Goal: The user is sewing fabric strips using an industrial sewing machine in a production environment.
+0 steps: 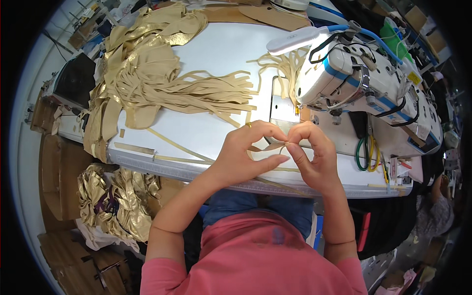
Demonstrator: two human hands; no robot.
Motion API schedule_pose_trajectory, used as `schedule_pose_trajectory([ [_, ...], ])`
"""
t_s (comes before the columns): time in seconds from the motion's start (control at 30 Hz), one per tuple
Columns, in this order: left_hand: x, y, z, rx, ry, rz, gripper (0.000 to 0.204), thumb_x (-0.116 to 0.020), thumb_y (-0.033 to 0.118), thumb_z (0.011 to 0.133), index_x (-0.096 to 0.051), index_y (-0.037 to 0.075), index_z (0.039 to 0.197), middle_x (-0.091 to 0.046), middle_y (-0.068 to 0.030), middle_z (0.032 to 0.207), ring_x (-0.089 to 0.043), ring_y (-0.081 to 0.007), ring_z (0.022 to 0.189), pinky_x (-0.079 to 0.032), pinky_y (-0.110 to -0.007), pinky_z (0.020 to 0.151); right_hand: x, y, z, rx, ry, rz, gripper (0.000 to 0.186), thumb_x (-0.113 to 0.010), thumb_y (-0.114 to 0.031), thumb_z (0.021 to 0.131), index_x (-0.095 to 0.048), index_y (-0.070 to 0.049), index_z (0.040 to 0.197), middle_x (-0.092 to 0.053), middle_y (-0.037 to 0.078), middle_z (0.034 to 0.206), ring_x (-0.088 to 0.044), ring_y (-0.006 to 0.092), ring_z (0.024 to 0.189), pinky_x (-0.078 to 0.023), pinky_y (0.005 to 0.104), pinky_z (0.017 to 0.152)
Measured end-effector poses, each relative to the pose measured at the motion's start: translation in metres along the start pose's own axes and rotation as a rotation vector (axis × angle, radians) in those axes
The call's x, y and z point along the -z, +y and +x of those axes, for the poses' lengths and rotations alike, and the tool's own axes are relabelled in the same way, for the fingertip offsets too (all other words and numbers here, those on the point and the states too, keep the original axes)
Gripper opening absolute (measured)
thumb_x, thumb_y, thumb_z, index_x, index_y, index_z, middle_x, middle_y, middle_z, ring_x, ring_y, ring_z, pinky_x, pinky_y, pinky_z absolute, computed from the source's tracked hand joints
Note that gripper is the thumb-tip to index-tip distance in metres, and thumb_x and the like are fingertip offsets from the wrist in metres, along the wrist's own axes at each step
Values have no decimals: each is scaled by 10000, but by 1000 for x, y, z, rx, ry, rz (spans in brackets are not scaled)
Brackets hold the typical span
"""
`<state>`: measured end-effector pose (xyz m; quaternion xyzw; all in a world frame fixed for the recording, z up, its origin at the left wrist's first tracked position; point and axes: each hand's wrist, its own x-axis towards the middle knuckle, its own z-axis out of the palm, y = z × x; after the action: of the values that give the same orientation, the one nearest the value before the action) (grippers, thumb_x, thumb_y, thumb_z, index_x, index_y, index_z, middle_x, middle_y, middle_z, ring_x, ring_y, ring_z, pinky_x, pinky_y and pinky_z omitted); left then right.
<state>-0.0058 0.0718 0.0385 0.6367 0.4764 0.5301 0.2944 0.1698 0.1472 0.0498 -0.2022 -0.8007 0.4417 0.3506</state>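
Observation:
My left hand [246, 152] and my right hand [315, 156] meet at the fingertips over the table's front edge, below the sewing machine's needle area. Between them is a narrow beige fabric strip [271, 147]. My right thumb and forefinger pinch its end. The strip runs back into my left hand's curled fingers, whose thumb stands a little apart from the forefinger. The left fingers partly hide the strip. Behind my hands, the white and blue sewing machine [339, 73] has its lamp lit, and beige strips [280, 64] lie beside its head.
Beige and gold fabric pieces with long cut strips [152, 78] cover the table's left side. Green- and yellow-handled scissors [366, 152] lie at the right. A clear ruler [142, 160] edges the front. Gold fabric [120, 199] is heaped below at the left.

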Motion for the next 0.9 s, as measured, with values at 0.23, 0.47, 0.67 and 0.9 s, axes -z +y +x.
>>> schedule_pose_trajectory([
  [0.23, -18, -9, -2, 299, -55, -448, 184, -607, 77, 897, -540, -11, 1044, -643, -85, 889, -648, -136, 840, -513, -272, 695, -9, 12, -12, -65, 161, 52, 107, -611, -62, 883, -524, -5, 908, -585, 71, 806, -566, 139, 719, -471, 265, 681],
  [0.47, -27, -22, -7, 154, -10, -236, 198, -594, 88, 920, -538, -15, 1079, -622, -41, 872, -583, -72, 724, -461, -202, 617, -21, 24, -21, -168, 257, 215, 93, -584, -77, 916, -514, -15, 922, -575, 36, 858, -531, 84, 763, -454, 229, 706],
  [0.67, -25, -16, -4, 61, 93, 127, 124, -652, 97, 871, -614, 3, 942, -626, -71, 804, -552, -114, 641, -422, -248, 569, -28, 31, -24, -181, 292, 294, 87, -565, -62, 927, -500, -9, 946, -558, 40, 886, -507, 72, 742, -435, 211, 679],
  [0.9, -18, -23, 8, 40, -5, 168, 132, -674, 112, 828, -629, 1, 885, -588, -83, 698, -544, -149, 592, -422, -284, 547, -21, 34, -26, -286, 240, 226, 68, -557, -63, 928, -515, -11, 923, -556, 25, 836, -510, 60, 686, -425, 194, 616],
])
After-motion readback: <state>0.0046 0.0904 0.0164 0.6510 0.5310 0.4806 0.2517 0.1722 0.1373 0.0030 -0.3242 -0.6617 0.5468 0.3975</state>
